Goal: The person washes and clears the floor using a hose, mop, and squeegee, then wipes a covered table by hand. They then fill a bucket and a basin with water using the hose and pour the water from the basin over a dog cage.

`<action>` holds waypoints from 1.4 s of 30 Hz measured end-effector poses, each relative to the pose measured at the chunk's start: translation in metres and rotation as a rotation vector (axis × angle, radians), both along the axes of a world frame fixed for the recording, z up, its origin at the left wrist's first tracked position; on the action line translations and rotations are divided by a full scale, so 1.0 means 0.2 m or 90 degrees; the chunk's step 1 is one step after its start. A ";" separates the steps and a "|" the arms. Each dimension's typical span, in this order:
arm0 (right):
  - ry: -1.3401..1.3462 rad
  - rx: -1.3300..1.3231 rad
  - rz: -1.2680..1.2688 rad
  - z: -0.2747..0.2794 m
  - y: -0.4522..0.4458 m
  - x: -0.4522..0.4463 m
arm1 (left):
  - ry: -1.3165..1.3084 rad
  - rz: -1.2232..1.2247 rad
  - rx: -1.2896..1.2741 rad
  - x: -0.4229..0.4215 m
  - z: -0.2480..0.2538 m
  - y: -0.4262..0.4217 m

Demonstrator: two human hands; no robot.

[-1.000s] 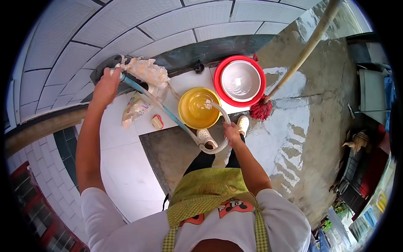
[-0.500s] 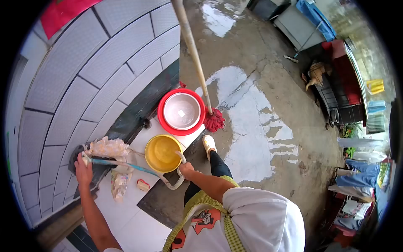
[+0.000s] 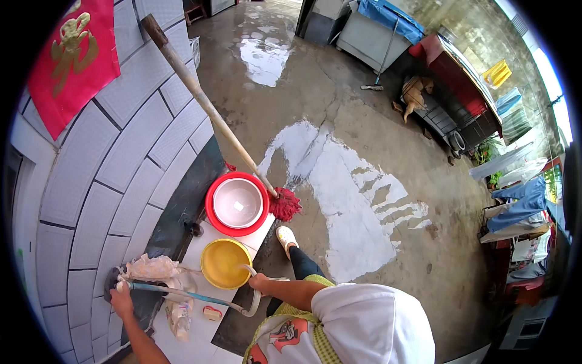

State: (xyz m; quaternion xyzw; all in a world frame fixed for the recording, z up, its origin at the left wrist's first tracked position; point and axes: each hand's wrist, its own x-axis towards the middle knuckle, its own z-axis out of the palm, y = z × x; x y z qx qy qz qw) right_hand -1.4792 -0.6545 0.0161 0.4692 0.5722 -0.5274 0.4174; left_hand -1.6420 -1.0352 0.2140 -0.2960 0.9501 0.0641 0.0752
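Note:
My left hand (image 3: pixel 122 298) is closed at the wall end of a pale hose (image 3: pixel 203 297), on what looks like a tap mostly hidden by my fingers. My right hand (image 3: pixel 259 283) grips the hose near its free end, which bends over the rim of a yellow basin (image 3: pixel 205 261). Water appears to lie in that basin. Below the hose, a small red-and-cream object like a soap bar or brush (image 3: pixel 212 313) rests on the white tiled ledge (image 3: pixel 205 335). Crumpled plastic bags (image 3: pixel 179 315) lie beside my left hand.
A white basin (image 3: pixel 237 203) sits inside a red basin (image 3: pixel 210 209) past the yellow one. A red-headed mop (image 3: pixel 209 109) leans against the tiled wall. Wet patches (image 3: pixel 348 206) cover the concrete floor. A dog (image 3: pixel 414 96) lies by a cage; laundry (image 3: pixel 518 203) hangs at right.
The camera view has tilted up, so the scene sits lower and farther left. Both hands keep their places on the hose and at the wall.

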 end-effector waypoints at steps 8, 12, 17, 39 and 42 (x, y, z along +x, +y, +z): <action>0.050 -0.040 0.013 -0.16 0.03 0.06 | 0.064 -0.030 0.019 -0.02 -0.12 -0.05; 0.066 -0.046 0.033 -0.14 0.03 0.05 | 0.027 0.035 0.038 -0.03 0.00 0.08; 0.177 -0.069 0.145 -0.20 0.01 0.06 | 0.013 0.076 0.082 -0.05 0.04 0.10; 0.024 -0.017 0.057 0.00 0.13 0.00 | -0.089 0.205 0.110 -0.06 0.14 0.19; 0.024 -0.032 -0.048 0.23 0.13 -0.04 | -0.111 0.230 0.100 -0.07 0.14 0.19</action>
